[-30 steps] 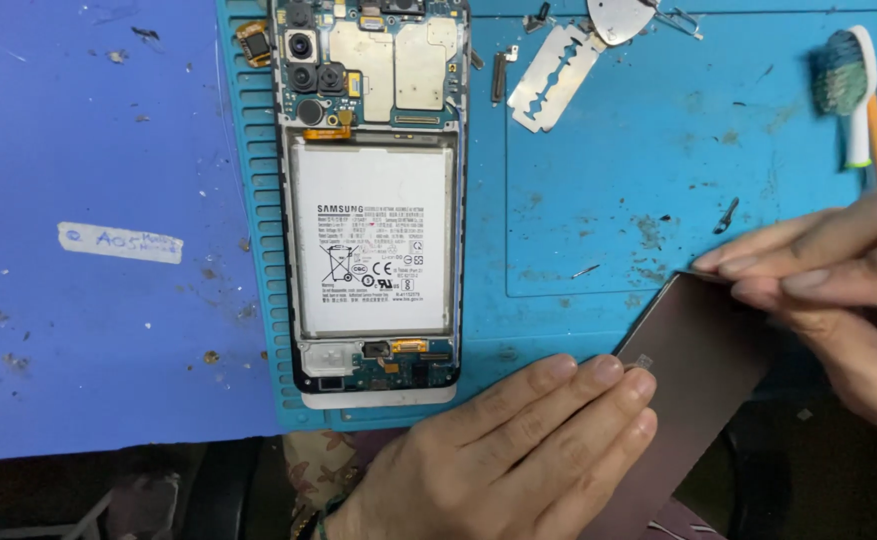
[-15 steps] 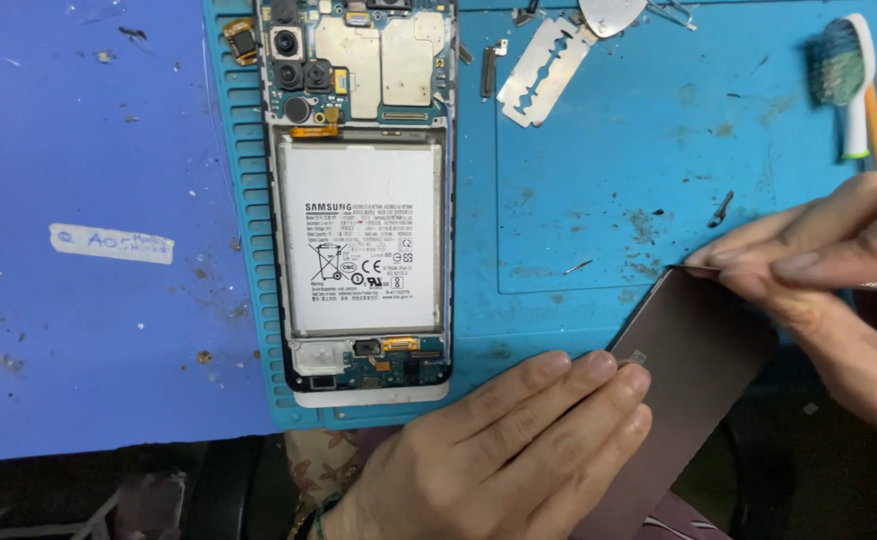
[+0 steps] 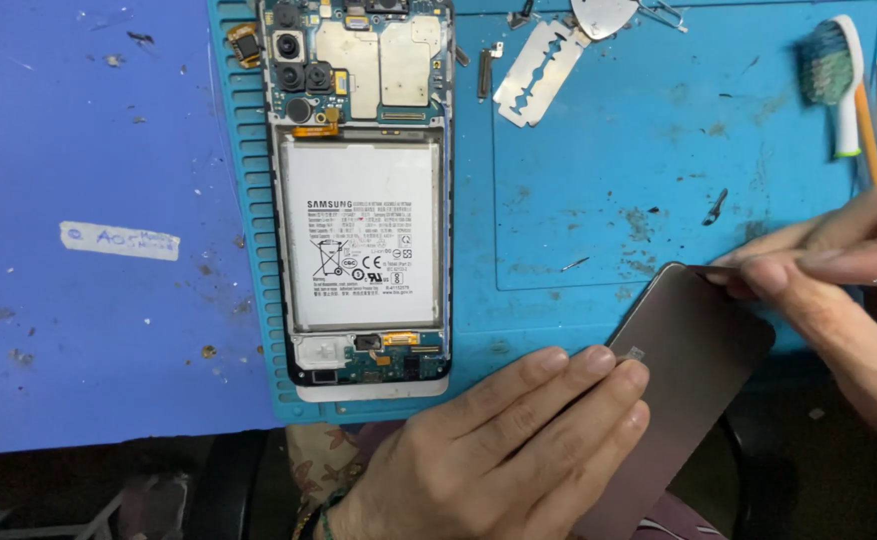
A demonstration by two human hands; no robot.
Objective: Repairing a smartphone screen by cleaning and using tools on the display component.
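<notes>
On back cover (image 3: 693, 345): flat open left hand (image 3: 503, 450); right hand (image 3: 838, 265) pinching perhaps a blade.

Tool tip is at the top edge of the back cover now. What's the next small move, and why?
Probably draw the thin tool along the top edge of the brown back cover. The right hand pinches it right at that edge, and the left hand presses the cover flat at its lower-left side, steadying it.
</notes>
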